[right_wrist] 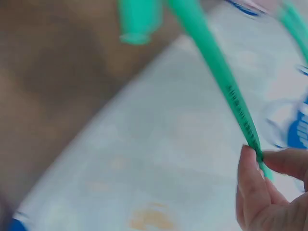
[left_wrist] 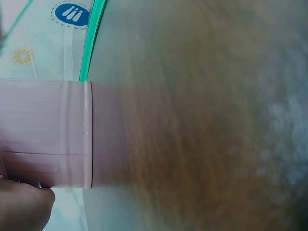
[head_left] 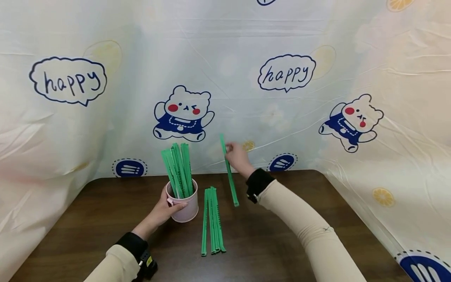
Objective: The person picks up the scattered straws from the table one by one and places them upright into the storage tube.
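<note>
My left hand (head_left: 163,207) grips a pink bucket (head_left: 186,209) from its near left side, thumb across the front. Several green wrapped straws (head_left: 177,168) stand upright in the bucket, fanning out above the rim. In the left wrist view, the bucket (left_wrist: 43,120) fills the left side, with the left thumb (left_wrist: 24,204) below it. My right hand (head_left: 239,156) is raised over the far table edge and pinches one green wrapped straw (head_left: 230,180) between thumb and fingertips. Dark print shows along that straw (right_wrist: 236,103) in the right wrist view.
To the right of the bucket, several more green wrapped straws (head_left: 213,223) lie side by side on the dark wooden table (head_left: 275,243). Behind the table hangs a pale printed cloth (head_left: 232,70) with bears and the word "happy".
</note>
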Demonstrator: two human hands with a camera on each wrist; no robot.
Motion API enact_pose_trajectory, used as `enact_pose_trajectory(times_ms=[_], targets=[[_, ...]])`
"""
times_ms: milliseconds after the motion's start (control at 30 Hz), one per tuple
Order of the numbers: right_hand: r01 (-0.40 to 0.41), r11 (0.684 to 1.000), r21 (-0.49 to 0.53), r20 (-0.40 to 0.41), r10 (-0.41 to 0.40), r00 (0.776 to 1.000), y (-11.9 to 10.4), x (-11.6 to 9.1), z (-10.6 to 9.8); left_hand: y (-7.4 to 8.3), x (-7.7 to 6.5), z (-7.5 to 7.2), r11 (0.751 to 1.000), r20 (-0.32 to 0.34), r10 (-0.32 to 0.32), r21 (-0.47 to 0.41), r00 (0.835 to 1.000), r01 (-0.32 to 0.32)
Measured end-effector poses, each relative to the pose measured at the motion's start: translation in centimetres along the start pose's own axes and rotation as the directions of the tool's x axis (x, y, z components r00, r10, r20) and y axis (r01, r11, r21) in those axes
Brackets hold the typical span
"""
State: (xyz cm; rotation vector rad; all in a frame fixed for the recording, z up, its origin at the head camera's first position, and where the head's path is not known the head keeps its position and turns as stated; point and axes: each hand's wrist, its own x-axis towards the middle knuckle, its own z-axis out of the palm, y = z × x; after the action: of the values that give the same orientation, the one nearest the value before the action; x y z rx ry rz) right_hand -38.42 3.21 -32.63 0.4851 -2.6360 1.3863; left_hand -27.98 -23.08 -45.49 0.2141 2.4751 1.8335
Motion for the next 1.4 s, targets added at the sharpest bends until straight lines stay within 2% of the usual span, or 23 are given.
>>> enact_pose_trajectory(times_ms=[133, 233, 300, 400, 567, 733, 900, 1133, 1400], targets=[[0.101, 0.981, 0.163, -0.107, -0.084, 0.991, -4.8, 1.2, -1.1, 0.1, -0.1, -0.1, 1.0, -0.001, -0.012, 0.004, 1.0, 0.012], [0.187, 0.957, 0.223, -0.177, -0.149, 0.973, -7.7, 1.6, -1.0, 0.1, -0.2, -0.2, 1.0, 0.005, -0.018, 0.005, 1.0, 0.018], [0.238, 0.94, 0.245, -0.201, -0.191, 0.961, -9.0, 1.4, -0.4, 0.1, -0.2, -0.3, 1.0, 0.006, -0.02, 0.001, 1.0, 0.02], [0.302, 0.919, 0.252, -0.211, -0.252, 0.944, -9.7, 0.8, 1.3, 0.1, -0.2, -0.3, 1.0, 0.005, -0.024, 0.002, 1.0, 0.024], [0.352, 0.9, 0.256, -0.184, -0.312, 0.932, -9.1, -0.6, 4.9, 0.2, -0.3, -0.3, 1.0, -0.004, -0.015, 0.008, 1.0, 0.015], [0.331, 0.919, 0.212, -0.114, -0.313, 0.943, -7.4, -2.2, 8.2, 0.4, -0.3, -0.1, 1.0, 0.005, 0.01, -0.003, 1.0, -0.01], [0.35, 0.923, 0.157, -0.088, -0.34, 0.936, -5.6, -3.3, 10.5, 0.5, -0.2, 0.0, 1.0, 0.005, 0.016, -0.002, 1.0, -0.016], [0.28, 0.951, 0.133, -0.005, -0.282, 0.959, -4.0, -4.6, 12.6, 0.1, -0.3, 0.0, 0.999, 0.005, 0.033, -0.011, 0.999, -0.033], [0.297, 0.952, 0.081, 0.018, -0.299, 0.954, -3.1, -5.1, 13.3, -0.1, -0.5, 0.0, 0.999, 0.025, 0.035, -0.027, 0.999, -0.034]])
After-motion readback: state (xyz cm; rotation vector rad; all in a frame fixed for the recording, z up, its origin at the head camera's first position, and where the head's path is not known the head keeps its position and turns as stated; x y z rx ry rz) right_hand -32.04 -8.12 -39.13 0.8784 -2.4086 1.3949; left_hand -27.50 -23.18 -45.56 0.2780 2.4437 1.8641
